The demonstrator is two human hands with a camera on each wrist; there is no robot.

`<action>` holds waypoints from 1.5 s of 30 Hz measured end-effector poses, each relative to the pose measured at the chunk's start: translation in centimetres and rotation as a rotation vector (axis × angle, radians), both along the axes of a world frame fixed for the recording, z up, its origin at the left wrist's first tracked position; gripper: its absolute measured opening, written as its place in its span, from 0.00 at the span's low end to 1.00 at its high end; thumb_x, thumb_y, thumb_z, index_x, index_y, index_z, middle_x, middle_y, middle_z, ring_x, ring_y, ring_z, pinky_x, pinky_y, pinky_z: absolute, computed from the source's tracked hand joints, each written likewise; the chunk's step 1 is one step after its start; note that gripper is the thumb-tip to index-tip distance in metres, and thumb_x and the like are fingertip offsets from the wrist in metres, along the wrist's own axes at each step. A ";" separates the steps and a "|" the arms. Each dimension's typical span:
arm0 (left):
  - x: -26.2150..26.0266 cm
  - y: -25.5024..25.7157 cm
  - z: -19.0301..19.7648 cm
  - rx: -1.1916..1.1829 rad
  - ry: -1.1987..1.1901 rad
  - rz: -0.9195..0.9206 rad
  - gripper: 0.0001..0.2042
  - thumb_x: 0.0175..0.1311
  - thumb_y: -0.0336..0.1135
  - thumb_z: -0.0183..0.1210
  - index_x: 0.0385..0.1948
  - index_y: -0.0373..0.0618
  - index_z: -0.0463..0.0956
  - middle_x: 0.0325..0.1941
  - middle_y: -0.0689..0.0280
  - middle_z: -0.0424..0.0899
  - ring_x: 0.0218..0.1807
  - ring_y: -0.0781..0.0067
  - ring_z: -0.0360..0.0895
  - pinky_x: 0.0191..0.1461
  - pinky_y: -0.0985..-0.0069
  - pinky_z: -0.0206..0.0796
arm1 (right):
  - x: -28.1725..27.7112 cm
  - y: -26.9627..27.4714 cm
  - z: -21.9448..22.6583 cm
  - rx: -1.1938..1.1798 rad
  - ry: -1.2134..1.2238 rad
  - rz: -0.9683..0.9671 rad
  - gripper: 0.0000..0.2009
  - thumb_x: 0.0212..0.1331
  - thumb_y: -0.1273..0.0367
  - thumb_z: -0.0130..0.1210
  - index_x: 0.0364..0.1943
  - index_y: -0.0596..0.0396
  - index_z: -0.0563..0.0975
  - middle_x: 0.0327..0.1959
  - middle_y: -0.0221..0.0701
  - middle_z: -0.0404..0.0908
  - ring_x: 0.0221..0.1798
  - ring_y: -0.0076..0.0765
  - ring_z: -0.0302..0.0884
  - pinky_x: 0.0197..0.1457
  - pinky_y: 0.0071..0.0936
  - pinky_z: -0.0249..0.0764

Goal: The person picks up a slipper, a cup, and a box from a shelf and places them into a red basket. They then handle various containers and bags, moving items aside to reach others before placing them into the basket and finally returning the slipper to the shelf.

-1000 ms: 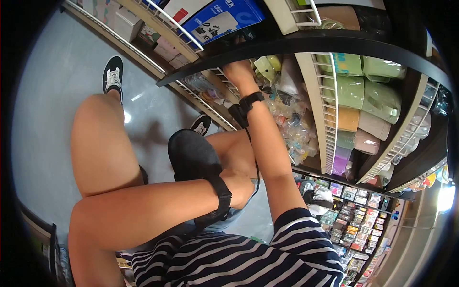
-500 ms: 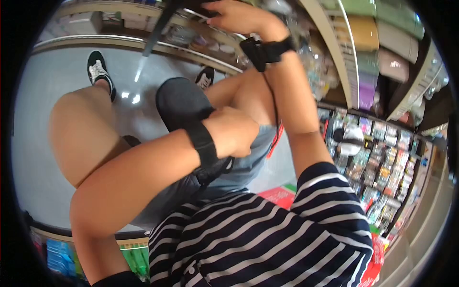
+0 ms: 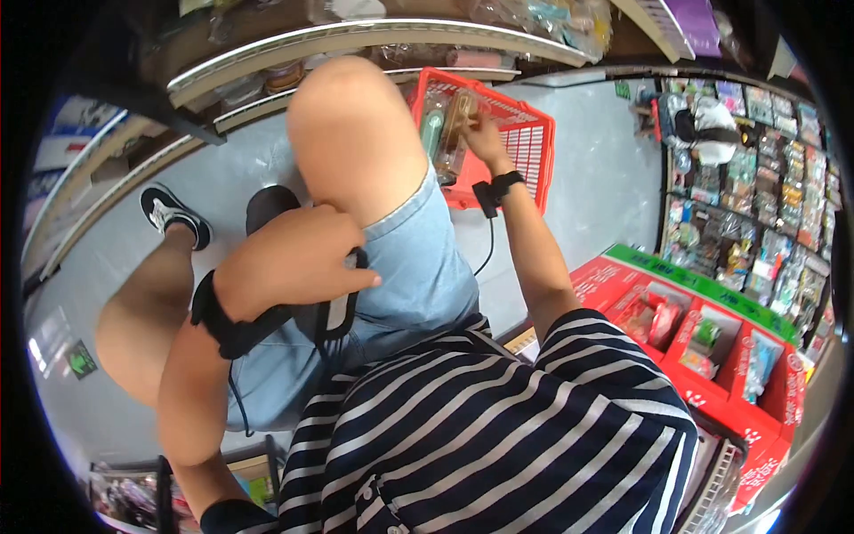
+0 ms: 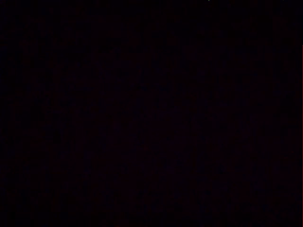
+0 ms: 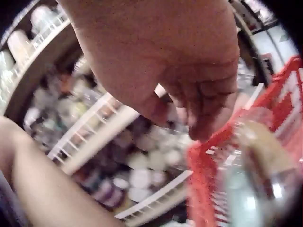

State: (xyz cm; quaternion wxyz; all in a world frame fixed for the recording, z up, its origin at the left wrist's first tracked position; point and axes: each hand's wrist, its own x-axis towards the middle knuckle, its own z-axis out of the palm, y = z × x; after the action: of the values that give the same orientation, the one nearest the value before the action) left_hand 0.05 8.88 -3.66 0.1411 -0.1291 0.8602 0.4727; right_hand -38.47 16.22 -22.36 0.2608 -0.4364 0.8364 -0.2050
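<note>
red openwork plastic forms the basket (image 3: 548,133), standing on the floor (image 3: 592,160) at upper centre of the head view. in its left part lie a tan package (image 3: 459,111) and, beside it, a pale green package (image 3: 432,132). both have glossy highlights, so i judge their surface slick and the load light; holding the tan package broadly across its sides should slip less than pinching a corner. the basket looks stiff, best taken by its rim.

the right hand (image 3: 485,142) is over the basket, its forearm running up and leftward from the striped sleeve (image 3: 614,356). in the blurred right wrist view its fingers are loosely bent and seem to grasp nothing, though light contact with the tan package is hard to rule out. the left hand (image 3: 289,258) is at centre left, thumb pointing right; i cannot tell whether it grasps anything.
</note>
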 end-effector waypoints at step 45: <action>-5.8 6.4 -5.8 -0.292 0.146 -0.097 0.14 0.49 0.32 0.60 0.39 0.43 0.83 0.43 0.57 0.84 0.45 0.55 0.82 0.39 0.53 0.74 | 35.5 -18.6 24.1 -0.570 0.666 0.843 0.22 0.57 0.62 0.56 0.56 0.51 0.73 0.53 0.54 0.71 0.50 0.63 0.73 0.52 0.44 0.72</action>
State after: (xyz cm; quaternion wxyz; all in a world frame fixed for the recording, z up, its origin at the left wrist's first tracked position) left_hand -5.74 15.28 -9.45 0.0806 -0.0717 0.9330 0.3434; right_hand -3.00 -2.42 1.69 -0.0833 -0.8232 0.5404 -0.1526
